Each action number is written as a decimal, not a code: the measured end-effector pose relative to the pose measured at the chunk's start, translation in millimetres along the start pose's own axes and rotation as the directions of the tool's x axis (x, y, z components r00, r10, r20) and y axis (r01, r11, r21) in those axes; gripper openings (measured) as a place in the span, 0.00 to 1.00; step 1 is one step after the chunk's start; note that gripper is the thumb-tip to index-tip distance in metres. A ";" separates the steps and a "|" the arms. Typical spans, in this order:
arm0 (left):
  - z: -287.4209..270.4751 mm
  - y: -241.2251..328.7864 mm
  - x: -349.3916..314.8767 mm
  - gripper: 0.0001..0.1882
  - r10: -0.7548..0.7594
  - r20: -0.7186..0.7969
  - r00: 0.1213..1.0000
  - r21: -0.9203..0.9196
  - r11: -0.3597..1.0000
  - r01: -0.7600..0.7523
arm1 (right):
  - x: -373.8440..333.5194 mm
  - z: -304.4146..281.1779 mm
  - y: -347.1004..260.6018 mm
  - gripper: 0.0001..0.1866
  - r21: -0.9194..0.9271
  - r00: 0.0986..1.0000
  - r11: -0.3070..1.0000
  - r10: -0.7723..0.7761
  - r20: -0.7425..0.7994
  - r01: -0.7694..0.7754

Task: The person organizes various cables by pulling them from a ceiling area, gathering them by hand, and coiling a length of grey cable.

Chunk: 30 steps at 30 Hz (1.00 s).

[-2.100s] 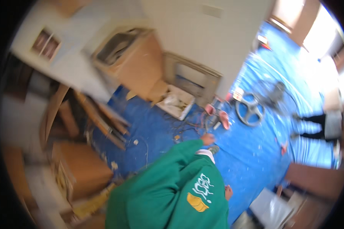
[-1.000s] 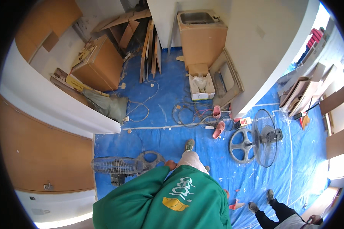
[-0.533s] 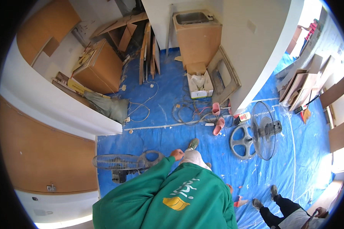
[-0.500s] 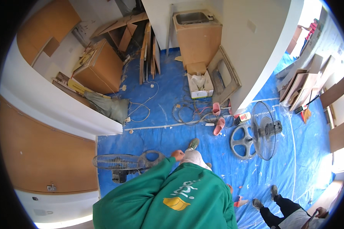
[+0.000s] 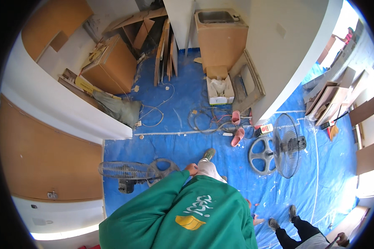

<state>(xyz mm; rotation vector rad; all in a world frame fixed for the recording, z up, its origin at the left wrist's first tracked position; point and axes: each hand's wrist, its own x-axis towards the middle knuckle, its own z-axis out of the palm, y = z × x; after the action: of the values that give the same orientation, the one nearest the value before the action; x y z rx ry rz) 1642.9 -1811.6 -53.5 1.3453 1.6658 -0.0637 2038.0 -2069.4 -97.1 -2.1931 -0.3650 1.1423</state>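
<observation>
Leftmost, a brown door (image 5: 50,153) fills the edge of the view, with a grey-green sack (image 5: 119,110) slumped by the low wall (image 5: 62,106) beyond it. Next comes a dark standing fan (image 5: 128,170) on the blue floor sheeting (image 5: 174,145), its wheel-shaped base (image 5: 164,164) partly covered by the green sleeve (image 5: 153,199). Just right of that base, the left hand (image 5: 191,168) hangs against the pale trouser leg (image 5: 207,169), fingers loosely curled; whether it grips anything, I cannot tell. One shoe (image 5: 210,154) shows ahead of it. Farther off lies an open carton (image 5: 220,99), then two pink slippers (image 5: 237,137) beside tangled cables. Only a sliver of the right hand (image 5: 248,203) shows past the sweatshirt (image 5: 199,216), so its state cannot be told. Farther right stand a second fan (image 5: 287,145) and, below it, another person in dark trousers (image 5: 297,232).
</observation>
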 end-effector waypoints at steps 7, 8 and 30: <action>6.1 2.4 -15.3 0.19 0.018 -0.037 0.999 -0.004 1.000 -0.018 | 2.1 -6.7 0.9 0.20 -0.016 1.000 1.000 0.007 0.015 -0.006; 6.8 0.9 -16.4 0.19 0.014 -0.055 0.998 -0.001 1.000 -0.014 | 1.5 -7.3 0.9 0.20 -0.019 1.000 1.000 0.007 0.021 -0.007; 3.1 11.5 -15.9 0.18 -0.025 0.035 0.999 -0.017 1.000 0.026 | -4.1 -7.7 7.3 0.20 -0.038 0.998 0.999 0.020 0.052 -0.018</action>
<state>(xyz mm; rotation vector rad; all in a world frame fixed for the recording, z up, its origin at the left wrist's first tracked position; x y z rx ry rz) 1652.7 -1820.4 -38.7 1.3031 1.6513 -0.0867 2041.5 -2080.2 -95.9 -2.2069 -0.3915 1.2143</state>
